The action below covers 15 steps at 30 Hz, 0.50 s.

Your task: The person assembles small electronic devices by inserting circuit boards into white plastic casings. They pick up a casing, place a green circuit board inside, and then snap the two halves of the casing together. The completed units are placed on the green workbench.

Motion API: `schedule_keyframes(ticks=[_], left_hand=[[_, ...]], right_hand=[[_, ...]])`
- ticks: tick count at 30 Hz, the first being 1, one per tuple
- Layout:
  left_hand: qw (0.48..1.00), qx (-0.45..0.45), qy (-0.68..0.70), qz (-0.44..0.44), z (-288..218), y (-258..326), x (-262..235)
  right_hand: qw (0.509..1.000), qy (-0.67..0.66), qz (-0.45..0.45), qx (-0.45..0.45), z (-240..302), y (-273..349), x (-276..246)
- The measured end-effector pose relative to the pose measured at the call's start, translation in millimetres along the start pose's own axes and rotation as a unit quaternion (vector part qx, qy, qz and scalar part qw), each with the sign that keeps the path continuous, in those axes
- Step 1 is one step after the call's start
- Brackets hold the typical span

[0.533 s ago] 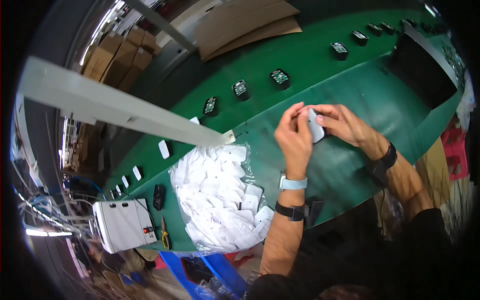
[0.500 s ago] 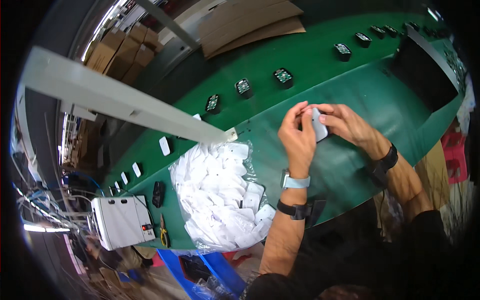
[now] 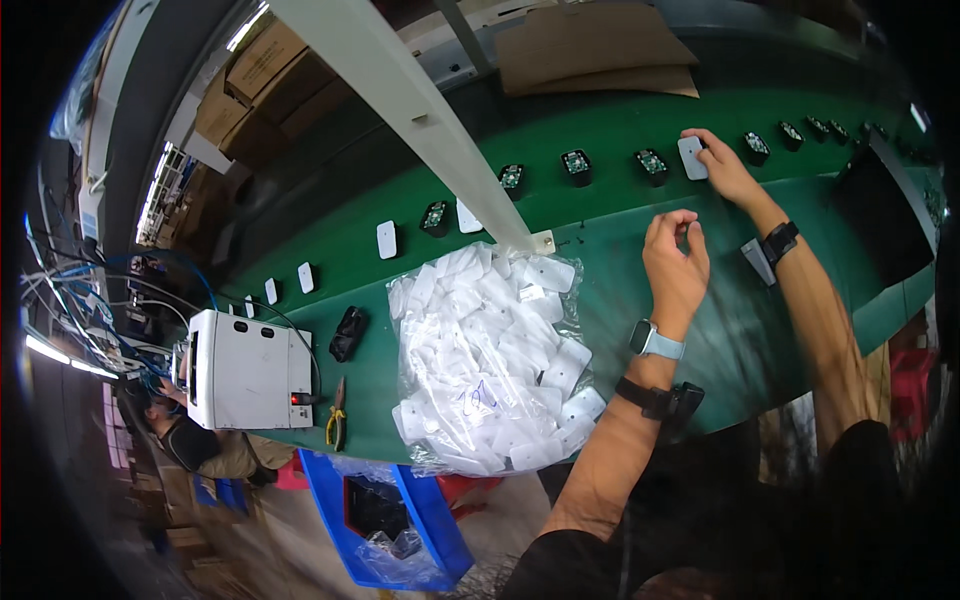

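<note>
My right hand [image 3: 722, 166] reaches far across the green belt [image 3: 610, 300] and presses a white rounded cover [image 3: 691, 157] down among a row of small black devices [image 3: 652, 165]. My left hand [image 3: 675, 258] hovers above the belt with curled, slightly parted fingers and holds nothing. A clear bag full of white covers [image 3: 495, 360] lies to the left of my left forearm. A grey block [image 3: 757, 261] lies on the belt beside my right wrist.
More white covers [image 3: 387, 239] and black devices [image 3: 435, 217] lie in a line toward the left. A white beam [image 3: 400, 100] crosses overhead. A white box machine [image 3: 245, 368], pliers [image 3: 336, 415] and a black object [image 3: 347, 333] sit at left. A blue bin [image 3: 385, 510] stands below. Another person [image 3: 185, 440] crouches at far left.
Both hands held a white cover together near the middle of the belt; now my right hand has carried it out to the device row, and my left hand has let go.
</note>
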<state>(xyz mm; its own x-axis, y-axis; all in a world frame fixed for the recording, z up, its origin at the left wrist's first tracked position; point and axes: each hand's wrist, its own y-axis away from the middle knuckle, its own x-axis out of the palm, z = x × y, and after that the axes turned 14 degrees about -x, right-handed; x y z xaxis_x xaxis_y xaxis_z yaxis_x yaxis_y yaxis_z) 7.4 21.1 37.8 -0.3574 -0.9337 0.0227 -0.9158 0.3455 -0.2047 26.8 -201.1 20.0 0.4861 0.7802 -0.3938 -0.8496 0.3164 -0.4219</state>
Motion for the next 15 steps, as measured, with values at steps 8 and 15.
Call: schedule_keyframes(ticks=[8,15], left_hand=[[1.000,-0.001,-0.027,0.014,-1.8,5.3,3.3],[0.988,0.057,-0.139,-0.030,-19.4,0.9,-16.1]], right_hand=[[0.985,0.144,-0.037,-0.083,-14.9,7.1,-0.8],[0.980,0.182,-0.045,-0.061,2.3,2.4,18.4]])
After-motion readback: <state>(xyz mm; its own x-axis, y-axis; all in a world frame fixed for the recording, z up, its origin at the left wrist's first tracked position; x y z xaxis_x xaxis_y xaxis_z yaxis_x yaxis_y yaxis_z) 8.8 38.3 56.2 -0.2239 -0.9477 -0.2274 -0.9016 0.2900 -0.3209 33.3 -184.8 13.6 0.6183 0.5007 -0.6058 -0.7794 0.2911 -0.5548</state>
